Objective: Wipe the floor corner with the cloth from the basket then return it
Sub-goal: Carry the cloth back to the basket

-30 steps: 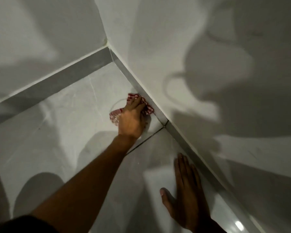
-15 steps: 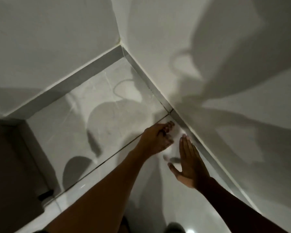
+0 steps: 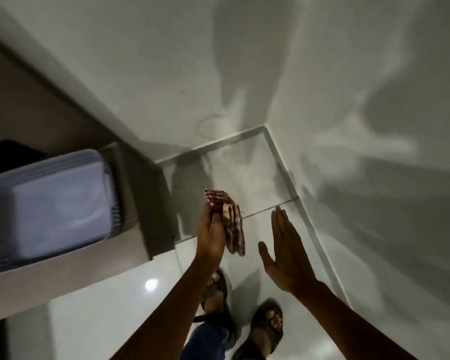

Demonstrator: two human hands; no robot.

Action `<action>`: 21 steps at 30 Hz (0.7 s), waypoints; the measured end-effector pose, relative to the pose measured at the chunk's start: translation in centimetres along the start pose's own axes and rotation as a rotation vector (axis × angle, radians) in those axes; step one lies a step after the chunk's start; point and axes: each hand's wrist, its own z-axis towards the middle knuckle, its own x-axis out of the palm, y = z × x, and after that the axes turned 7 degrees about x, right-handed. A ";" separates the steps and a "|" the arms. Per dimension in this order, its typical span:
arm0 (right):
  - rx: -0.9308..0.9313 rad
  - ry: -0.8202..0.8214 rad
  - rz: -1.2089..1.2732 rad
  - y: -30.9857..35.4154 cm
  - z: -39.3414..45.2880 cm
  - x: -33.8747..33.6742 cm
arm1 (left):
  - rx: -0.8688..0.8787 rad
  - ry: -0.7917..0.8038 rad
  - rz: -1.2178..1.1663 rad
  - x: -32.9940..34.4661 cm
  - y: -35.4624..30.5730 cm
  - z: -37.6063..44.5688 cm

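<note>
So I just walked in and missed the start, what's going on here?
A person is standing near a floor corner. Their left hand holds a red-and-white checked cloth up off the floor. The right hand is open and empty beside it. A pale basket sits on a ledge to the left, so the cloth isn't back there yet.

The basket is sitting on a ledge, left of the hands. The cloth is hanging from the left hand (right hand beside it), before the floor corner.
</note>
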 end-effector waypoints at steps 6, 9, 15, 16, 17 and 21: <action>-0.175 -0.034 0.073 14.9 -0.6 -3.1 | 0.092 -0.202 -0.224 -12.1 -8.1 -4.9; -0.227 0.012 0.059 22.1 -0.5 -1.5 | 0.077 -0.305 -0.282 -19.5 -8.9 -6.2; -0.367 0.029 0.033 34.9 1.3 6.9 | 0.063 -0.470 -0.212 -34.3 -5.7 -4.5; -0.355 0.044 0.025 36.7 1.6 8.7 | 0.057 -0.482 -0.182 -36.4 -4.9 -4.0; -0.343 0.057 0.017 38.3 1.9 10.3 | 0.061 -0.484 -0.152 -38.4 -4.3 -3.4; -0.295 0.042 -0.034 43.0 3.4 15.4 | 0.115 -0.413 -0.035 -44.6 -2.9 -0.4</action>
